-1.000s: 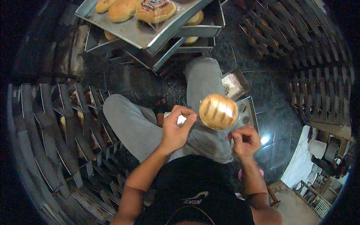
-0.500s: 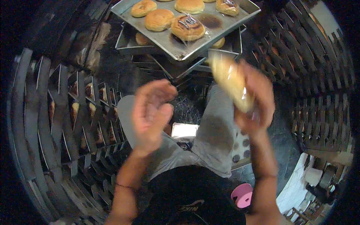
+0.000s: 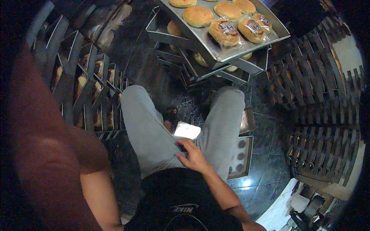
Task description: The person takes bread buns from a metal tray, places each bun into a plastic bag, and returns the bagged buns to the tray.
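My right hand (image 3: 192, 156) rests palm down at my lap, thumb and fingers apart, with no held thing showing. Its fingertips come to the near edge of a bright white rectangular item (image 3: 187, 131) between my thighs; whether they touch it I cannot tell. On the left a bare arm (image 3: 102, 196) comes up from the lower edge, and a large blurred brown shape beside it looks like my raised left forearm; my left hand does not show. Ahead, a metal tray (image 3: 219, 53) carries plain round buns (image 3: 197, 16) and wrapped buns with dark printing (image 3: 252, 30).
More trays (image 3: 254, 63) with buns are stacked crosswise beneath the top one. Tall stacks of dark trays stand at left (image 3: 71, 50) and right (image 3: 304, 73). By my right leg a shallow box (image 3: 246, 163) lies on the dark tiled floor (image 3: 266, 161).
The wrapped bun has left my right hand, and another wrapped bun now shows on the top tray. My right hand has dropped to my lap. My left hand has gone from sight.
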Tool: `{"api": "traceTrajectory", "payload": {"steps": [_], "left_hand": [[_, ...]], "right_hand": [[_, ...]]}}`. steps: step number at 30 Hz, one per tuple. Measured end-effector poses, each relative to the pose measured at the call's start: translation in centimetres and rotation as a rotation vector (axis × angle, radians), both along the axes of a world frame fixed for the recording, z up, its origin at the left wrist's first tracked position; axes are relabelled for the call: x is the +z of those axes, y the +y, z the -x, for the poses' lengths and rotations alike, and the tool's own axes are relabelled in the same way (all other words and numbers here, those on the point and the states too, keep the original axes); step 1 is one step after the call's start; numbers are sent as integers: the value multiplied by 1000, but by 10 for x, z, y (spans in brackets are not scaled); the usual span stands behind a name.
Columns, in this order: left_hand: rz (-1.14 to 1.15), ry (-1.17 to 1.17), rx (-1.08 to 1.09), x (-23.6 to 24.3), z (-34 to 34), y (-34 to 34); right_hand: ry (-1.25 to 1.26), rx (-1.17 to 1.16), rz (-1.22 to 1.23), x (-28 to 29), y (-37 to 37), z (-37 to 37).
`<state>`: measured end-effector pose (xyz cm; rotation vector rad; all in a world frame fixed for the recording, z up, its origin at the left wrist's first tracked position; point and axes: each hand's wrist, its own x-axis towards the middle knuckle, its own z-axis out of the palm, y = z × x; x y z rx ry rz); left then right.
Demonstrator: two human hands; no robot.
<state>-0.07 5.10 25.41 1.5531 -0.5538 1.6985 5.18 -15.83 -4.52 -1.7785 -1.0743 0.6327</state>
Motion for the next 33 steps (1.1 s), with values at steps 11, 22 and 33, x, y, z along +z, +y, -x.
{"api": "traceTrajectory", "payload": {"steps": [11,22,33], "left_hand": [[-21,-28,35,7,12,-1],[13,-55,17,14,15,11],[275,1530,-213,-370,-78,-2]], "right_hand": [[55,-96,166,-15,8,-19],[-340,24,388,-47,20,-23],[-482,-40,572,-60,32,-28]]}}
